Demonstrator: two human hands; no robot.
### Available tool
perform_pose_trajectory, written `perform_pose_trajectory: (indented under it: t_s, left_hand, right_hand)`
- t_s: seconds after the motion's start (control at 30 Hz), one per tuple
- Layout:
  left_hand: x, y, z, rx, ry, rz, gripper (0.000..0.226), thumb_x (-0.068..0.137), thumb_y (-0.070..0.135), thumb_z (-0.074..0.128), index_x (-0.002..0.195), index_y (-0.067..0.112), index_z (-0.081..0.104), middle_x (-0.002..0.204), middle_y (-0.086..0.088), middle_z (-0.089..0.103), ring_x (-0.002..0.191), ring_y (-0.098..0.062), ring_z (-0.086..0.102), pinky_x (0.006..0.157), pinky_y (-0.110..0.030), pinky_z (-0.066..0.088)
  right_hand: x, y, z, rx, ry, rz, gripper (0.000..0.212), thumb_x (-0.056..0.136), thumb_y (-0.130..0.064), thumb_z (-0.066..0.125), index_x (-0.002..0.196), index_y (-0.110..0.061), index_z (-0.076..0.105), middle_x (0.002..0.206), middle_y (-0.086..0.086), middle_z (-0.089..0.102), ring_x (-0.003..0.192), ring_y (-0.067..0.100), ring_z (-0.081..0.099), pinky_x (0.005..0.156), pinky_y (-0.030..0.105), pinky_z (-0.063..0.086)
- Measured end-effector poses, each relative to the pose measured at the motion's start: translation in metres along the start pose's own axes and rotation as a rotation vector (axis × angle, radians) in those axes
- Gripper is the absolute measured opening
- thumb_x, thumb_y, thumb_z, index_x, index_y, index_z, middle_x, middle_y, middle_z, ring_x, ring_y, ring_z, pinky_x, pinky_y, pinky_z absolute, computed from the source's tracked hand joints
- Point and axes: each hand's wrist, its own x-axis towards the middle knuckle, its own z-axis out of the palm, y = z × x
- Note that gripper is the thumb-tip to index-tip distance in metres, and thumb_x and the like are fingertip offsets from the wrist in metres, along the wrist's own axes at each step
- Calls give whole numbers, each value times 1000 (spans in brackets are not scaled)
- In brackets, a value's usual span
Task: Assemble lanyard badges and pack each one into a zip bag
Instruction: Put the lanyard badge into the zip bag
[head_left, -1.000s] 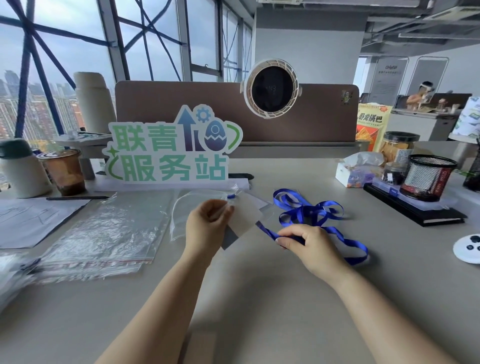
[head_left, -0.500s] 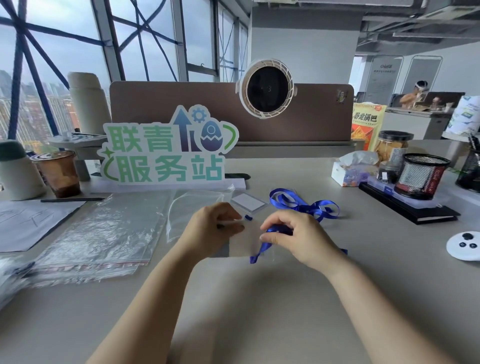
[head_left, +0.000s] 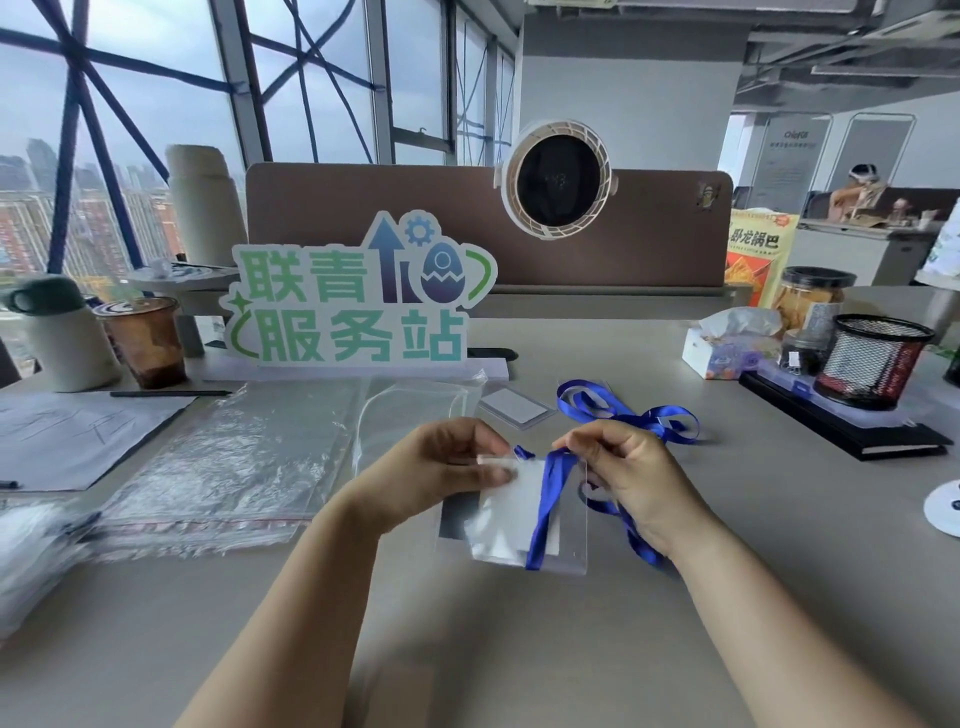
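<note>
My left hand (head_left: 441, 475) pinches the top edge of a clear badge holder (head_left: 511, 525) with a white card inside, held just above the desk. My right hand (head_left: 631, 478) grips a blue lanyard ribbon (head_left: 545, 499) at the holder's top, and a strand hangs down across the holder's front. The rest of the blue ribbon lies bunched (head_left: 623, 410) behind my right hand. A second badge holder (head_left: 514, 405) lies flat on the desk beyond my hands. A stack of clear zip bags (head_left: 228, 467) lies at the left.
A green and white sign (head_left: 353, 301) stands at the desk's back. At the left are a drink cup (head_left: 145, 338), a white flask (head_left: 57, 338) and papers (head_left: 67, 436). On the right sit a tissue box (head_left: 727, 345), a mesh pen cup (head_left: 872, 358) and a black notebook (head_left: 852, 436).
My hands came together and lifted the badge holder toward me. The right hand brought the ribbon end to the holder's top, and a strand now drapes over it.
</note>
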Motion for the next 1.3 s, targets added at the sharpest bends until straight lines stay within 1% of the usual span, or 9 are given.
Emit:
perform_pose_trajectory:
  t_s: [0.23, 0.37, 0.5, 0.6, 0.7, 0.83, 1.0, 1.17, 1.3]
  left_hand:
    - [6, -6, 0, -318, 223, 2, 8, 77, 19, 68, 81, 14, 64, 74, -4, 62, 66, -16, 58, 62, -25, 48]
    - [15, -17, 3, -210, 589, -18, 9, 81, 15, 72, 85, 12, 64, 78, -5, 63, 74, -17, 58, 71, -29, 49]
    - [19, -21, 3, -7, 775, -11, 9, 81, 13, 72, 83, 17, 65, 82, -2, 65, 71, -11, 58, 59, -18, 48]
    - [20, -21, 6, 248, 726, -27, 9, 81, 16, 72, 86, 20, 66, 82, 5, 63, 70, -6, 56, 47, -11, 42]
    - [21, -21, 9, 462, 561, -4, 11, 79, 20, 74, 85, 25, 67, 81, 5, 66, 71, -10, 57, 55, -15, 42]
    - [16, -13, 16, 507, 345, -3, 11, 79, 21, 75, 87, 25, 68, 80, 12, 66, 73, -4, 59, 63, -13, 46]
    - [12, -5, 18, 506, 196, 8, 11, 80, 21, 74, 88, 27, 68, 84, 11, 67, 80, -6, 64, 74, -18, 53]
    - [10, -1, 20, 469, 159, 34, 18, 79, 19, 75, 83, 33, 64, 80, 16, 66, 71, 4, 60, 66, -9, 47]
    - [11, -3, 21, 481, 169, 43, 26, 73, 19, 80, 83, 32, 59, 79, 12, 63, 64, 4, 55, 60, -8, 42]
  right_hand:
    - [-6, 11, 2, -223, -48, 52, 25, 94, -22, 54, 71, -17, 63, 56, -8, 39, 53, 7, 31, 53, 19, 27]
    - [-12, 11, 9, -486, -137, -41, 27, 98, -16, 47, 73, -22, 55, 59, -16, 50, 58, -2, 45, 57, 10, 33]
    - [-13, 17, 9, -729, -182, -197, 12, 92, -14, 57, 89, -18, 68, 72, -12, 51, 73, 0, 49, 68, 10, 35]
    - [-11, 20, 5, -801, -111, -363, 3, 84, -21, 66, 84, -19, 69, 71, -20, 53, 72, -1, 48, 72, 18, 34]
    - [-12, 13, 5, -785, -79, -439, 6, 80, -26, 69, 77, -21, 66, 69, -27, 49, 72, 2, 46, 72, 14, 34]
    - [-8, 15, 5, -767, 12, -443, 18, 72, -28, 76, 76, -18, 62, 68, -22, 51, 76, 1, 44, 73, 11, 33]
    - [-2, 16, 0, -709, 69, -461, 22, 69, -28, 79, 76, -18, 61, 77, -12, 56, 71, 3, 49, 67, 23, 41]
    - [-5, 18, -3, -479, 38, -188, 25, 73, -23, 79, 88, -34, 61, 93, -12, 65, 86, 4, 57, 77, 13, 44]
    - [-7, 14, 3, -352, 4, -104, 16, 78, -16, 74, 90, -23, 67, 90, 3, 67, 79, -6, 59, 73, 6, 42]
